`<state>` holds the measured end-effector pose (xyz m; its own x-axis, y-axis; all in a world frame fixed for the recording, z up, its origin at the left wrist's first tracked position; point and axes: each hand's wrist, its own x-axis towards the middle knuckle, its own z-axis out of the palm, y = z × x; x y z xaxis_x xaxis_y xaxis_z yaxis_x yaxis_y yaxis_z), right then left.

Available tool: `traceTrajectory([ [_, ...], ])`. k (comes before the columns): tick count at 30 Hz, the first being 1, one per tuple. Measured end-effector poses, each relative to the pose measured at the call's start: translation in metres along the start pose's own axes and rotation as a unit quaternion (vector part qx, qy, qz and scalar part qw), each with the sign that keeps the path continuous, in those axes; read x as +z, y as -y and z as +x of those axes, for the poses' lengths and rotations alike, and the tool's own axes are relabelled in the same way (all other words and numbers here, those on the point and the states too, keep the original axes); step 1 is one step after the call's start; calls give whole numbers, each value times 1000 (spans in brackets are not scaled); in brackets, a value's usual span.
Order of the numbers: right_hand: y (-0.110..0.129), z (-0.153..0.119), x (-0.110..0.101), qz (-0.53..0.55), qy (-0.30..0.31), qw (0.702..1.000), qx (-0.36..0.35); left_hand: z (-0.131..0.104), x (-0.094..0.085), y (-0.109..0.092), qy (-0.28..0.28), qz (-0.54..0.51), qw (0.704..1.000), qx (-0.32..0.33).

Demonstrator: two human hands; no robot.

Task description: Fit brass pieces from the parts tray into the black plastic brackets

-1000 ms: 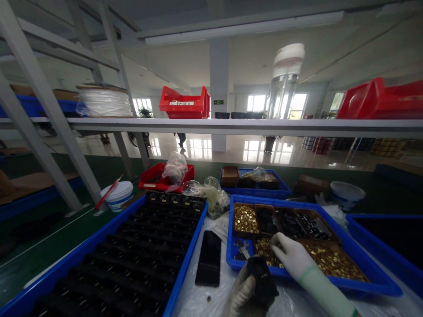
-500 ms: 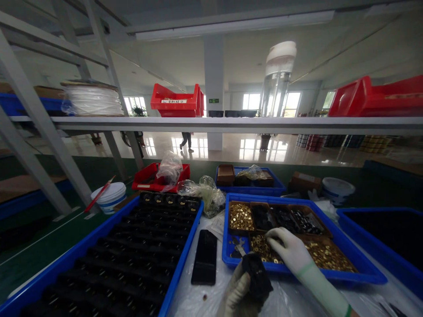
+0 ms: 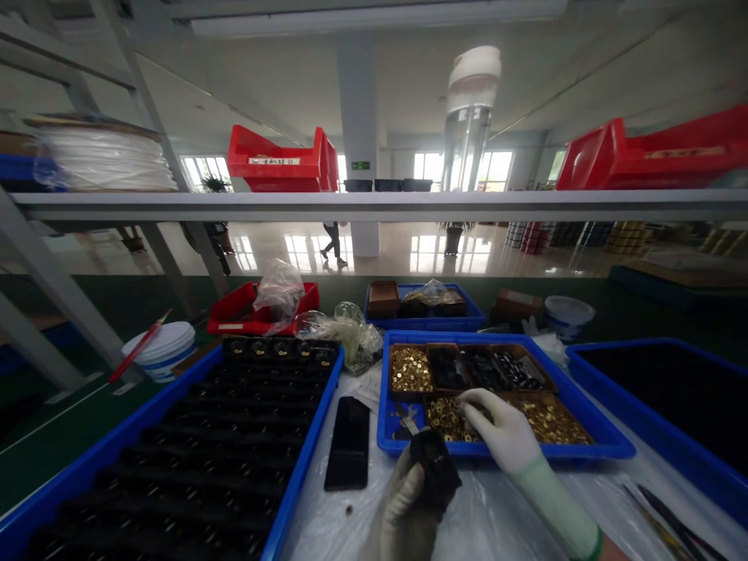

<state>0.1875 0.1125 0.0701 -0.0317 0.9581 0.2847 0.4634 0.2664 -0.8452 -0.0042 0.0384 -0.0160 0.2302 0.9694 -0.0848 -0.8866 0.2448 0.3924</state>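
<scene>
My gloved left hand [image 3: 400, 499] is wrapped around a black molded plastic part [image 3: 433, 474], held tilted in front of the blue parts tray [image 3: 389, 436]. My gloved right hand [image 3: 501, 428] reaches over that tray, its thumb and fingertips together at the compartment of brass pieces [image 3: 447, 418]; whatever lies between them is too small to make out. Other compartments there hold small brass nuts [image 3: 411, 368], black parts [image 3: 449, 368] and more brass bits [image 3: 549, 421]. A flat metal tool [image 3: 407, 421] lies in the tray's left corner.
Left stands a large blue tray [image 3: 309, 475] with rows of black parts [image 3: 192, 452]. A black phone [image 3: 347, 444] lies between the trays. Tweezers-like tools [image 3: 672, 522] lie right. A shelf [image 3: 374, 205] crosses overhead, bearing red bins [image 3: 280, 160]. Another blue tray [image 3: 654, 405] sits right.
The view has shifted, so things sit further left and slightly higher. My right hand stays at the brass pieces, and my left hand still holds the black part. A distant person has taken a step.
</scene>
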Motion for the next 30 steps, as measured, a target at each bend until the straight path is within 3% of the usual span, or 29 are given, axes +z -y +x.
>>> traceTrajectory([
  [8, 32, -52, -1, 154, 34, 984, 81, -11, 21, -13, 22, 78, 996, 37],
  [14, 35, -83, 5, 109, 21, 994, 19, -18, 24, -18, 11, 134, 990, 44],
  [22, 33, -88, 12, 86, 58, 993, 48, -23, 34, -22, -5, 205, 978, 26],
  [30, 37, -90, 14, 114, 56, 989, 72, -26, 39, -21, 15, 222, 975, 9],
])
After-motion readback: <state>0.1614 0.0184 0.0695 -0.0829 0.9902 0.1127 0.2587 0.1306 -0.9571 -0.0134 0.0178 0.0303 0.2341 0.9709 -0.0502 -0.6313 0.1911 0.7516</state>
